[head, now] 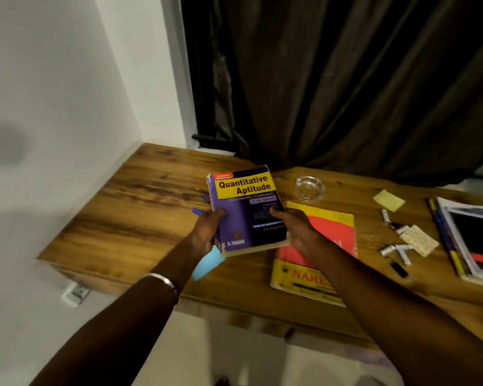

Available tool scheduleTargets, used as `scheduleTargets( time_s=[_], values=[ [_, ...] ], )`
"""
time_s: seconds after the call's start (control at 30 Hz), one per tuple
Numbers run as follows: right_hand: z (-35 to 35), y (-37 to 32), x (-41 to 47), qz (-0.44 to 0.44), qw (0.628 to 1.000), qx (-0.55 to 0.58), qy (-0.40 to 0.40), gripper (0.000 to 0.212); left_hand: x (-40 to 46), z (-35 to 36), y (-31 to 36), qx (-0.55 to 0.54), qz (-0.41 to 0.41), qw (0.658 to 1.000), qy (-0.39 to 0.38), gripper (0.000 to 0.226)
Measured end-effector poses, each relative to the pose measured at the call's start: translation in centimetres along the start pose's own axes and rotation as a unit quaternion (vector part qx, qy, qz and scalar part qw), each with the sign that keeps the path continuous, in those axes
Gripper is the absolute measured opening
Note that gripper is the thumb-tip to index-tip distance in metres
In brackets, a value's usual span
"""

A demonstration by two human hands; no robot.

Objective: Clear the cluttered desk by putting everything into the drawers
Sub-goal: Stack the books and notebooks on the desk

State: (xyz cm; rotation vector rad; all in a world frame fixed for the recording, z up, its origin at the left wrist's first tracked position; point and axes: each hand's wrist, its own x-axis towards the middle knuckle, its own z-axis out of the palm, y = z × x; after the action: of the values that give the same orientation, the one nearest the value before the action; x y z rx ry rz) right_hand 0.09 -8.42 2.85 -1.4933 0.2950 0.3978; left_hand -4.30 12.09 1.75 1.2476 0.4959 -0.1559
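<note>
We are looking down at a wood-grain worktop (140, 207) set into a corner, a white wall socket (76, 293) sitting below its left edge. A blue pen (198, 211) is lying on the wood just left of the book, partly hidden by it. Our left hand (207, 232), a silver bangle (165, 280) on its wrist, is curling its grip round the spine edge of a thick purple and yellow paperback titled "Quantitative Aptitude" (248, 213), thumb on the cover. A pale blue sheet of paper (207, 264) is showing beneath that hand, near the worktop's front edge. We are holding the book tilted, its far end raised, above the middle of the worktop. Our right hand (299, 232) is closing its grip on the book's opposite edge, thumb on the cover and fingers underneath. Under that hand a yellow and red softcover book (338, 227) is lying flat on the wood. Behind it, near the dark brown curtain (346, 79), a clear glass ashtray (309, 187) is standing. Further right a yellow sticky-note pad (388, 200) is lying, and nearer us a white blister strip of tablets (418, 239) among several small white tubes (396, 249); we cannot tell what they are. A small black object (399, 270) is lying just in front of them. At the right edge, a stack of notebooks and papers (469, 238) is resting, cut off by the frame.
</note>
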Motion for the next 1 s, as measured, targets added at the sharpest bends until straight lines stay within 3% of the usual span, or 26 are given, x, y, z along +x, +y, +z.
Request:
scheduleTargets(
  time_s=[0.37, 0.5, 0.67, 0.87, 1.0],
  values=[
    [-12.1, 3.8, -2.9, -0.004, 0.992, -0.041, 0.119, 0.026, -0.7, 11.2, -4.6, 0.145, -0.025, 0.988, -0.042, 0.032],
    [-14.5, 5.1, -3.9, 0.002, 0.988, -0.09, 0.123, 0.025, -0.7, 13.0, -6.9, 0.164, -0.047, 0.983, -0.071, 0.016],
    [-16.4, 6.3, -5.2, 0.022, 0.978, -0.144, 0.149, 0.027, -0.1, 13.8, -9.2, 0.228, -0.027, 0.971, -0.069, 0.035],
    [-16.8, 6.7, -5.4, 0.044, 0.971, -0.176, 0.157, 0.032, -0.2, 14.6, -9.1, 0.334, 0.023, 0.942, 0.032, 0.035],
    [-16.9, 6.3, -5.8, 0.039, 0.971, -0.183, 0.147, 0.031, 0.4, 14.0, -8.9, 0.349, 0.036, 0.935, 0.046, 0.036]
  ],
)
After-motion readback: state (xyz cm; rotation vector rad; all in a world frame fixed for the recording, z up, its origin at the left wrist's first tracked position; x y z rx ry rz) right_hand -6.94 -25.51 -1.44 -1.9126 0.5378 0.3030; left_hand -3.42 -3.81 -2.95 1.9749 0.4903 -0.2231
